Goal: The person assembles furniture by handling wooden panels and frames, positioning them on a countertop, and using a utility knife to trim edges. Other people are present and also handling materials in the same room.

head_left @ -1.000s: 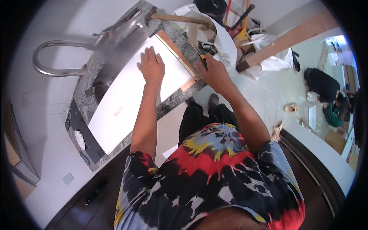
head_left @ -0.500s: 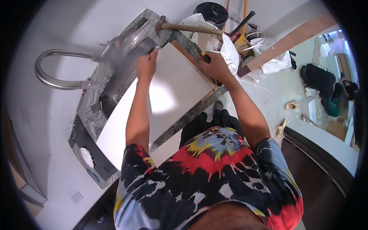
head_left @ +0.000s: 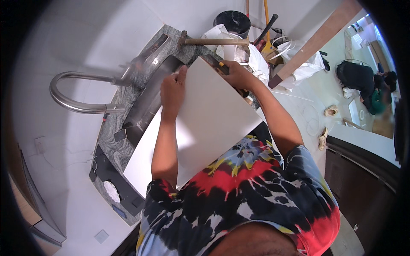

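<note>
A large white panel (head_left: 213, 111) lies at a slant over the stone counter and reaches back to my torso. My left hand (head_left: 173, 94) grips its left edge, thumb up near the far corner. At the panel's far right edge, my right hand (head_left: 241, 78) is closed around a black-and-yellow-handled tool (head_left: 224, 67). Its working end is hard to make out. A brown strip (head_left: 248, 100) shows beneath the panel's edge by my right hand. Left of the panel, a dark sink (head_left: 145, 104) sits in the patterned stone counter (head_left: 113, 138), under a curved metal faucet (head_left: 81, 109).
A hammer (head_left: 213, 42) rests across the counter's far end. Beyond are a black bucket (head_left: 232, 23), white bags (head_left: 258, 64) and long-handled tools. A wooden post (head_left: 316, 45) slants at the right. Shoes (head_left: 323, 138) lie on the floor; another person (head_left: 358, 81) crouches farther off.
The panel's near right part has shifted toward my torso and now covers the counter's front edge. Both hands stay at its far end. The whole view has shifted slightly.
</note>
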A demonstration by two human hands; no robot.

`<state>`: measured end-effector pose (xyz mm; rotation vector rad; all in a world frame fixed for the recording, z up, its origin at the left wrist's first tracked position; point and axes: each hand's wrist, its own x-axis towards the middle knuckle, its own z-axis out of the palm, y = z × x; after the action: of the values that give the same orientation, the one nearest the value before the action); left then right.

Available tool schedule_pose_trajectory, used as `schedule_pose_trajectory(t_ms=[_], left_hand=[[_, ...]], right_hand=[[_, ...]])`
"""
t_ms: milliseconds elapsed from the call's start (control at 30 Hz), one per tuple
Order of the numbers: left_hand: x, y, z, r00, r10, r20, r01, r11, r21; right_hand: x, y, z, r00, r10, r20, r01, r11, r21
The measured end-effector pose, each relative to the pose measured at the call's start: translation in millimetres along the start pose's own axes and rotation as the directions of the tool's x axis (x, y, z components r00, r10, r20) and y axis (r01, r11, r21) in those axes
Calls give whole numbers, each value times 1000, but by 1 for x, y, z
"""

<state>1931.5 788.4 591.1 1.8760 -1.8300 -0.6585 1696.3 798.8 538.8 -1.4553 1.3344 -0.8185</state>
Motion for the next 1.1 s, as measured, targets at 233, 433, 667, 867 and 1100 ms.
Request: schedule_pose_trajectory(t_ms=[233,433,667,867,1100], left_hand=[[-5,-16,11,997,-48,-53,48,999,1],[13,-26,52,990,-138,11,137,987,82],[17,-56,84,956,-283,84,269,952,146],[-21,-53,91,984,-52,-171,106,942,318],[-170,-4,83,966,-191,174,93,886,455]], right_hand=[[18,-17,-92,922,-274,-272,96,846,-524],[42,14,-211,951,30,-309,-112,962,-249],[76,82,-155,956,12,-294,-65,983,-171],[111,98,-147,974,-111,-198,6,885,-466],[153,70,-165,996,7,-84,-44,892,-451]])
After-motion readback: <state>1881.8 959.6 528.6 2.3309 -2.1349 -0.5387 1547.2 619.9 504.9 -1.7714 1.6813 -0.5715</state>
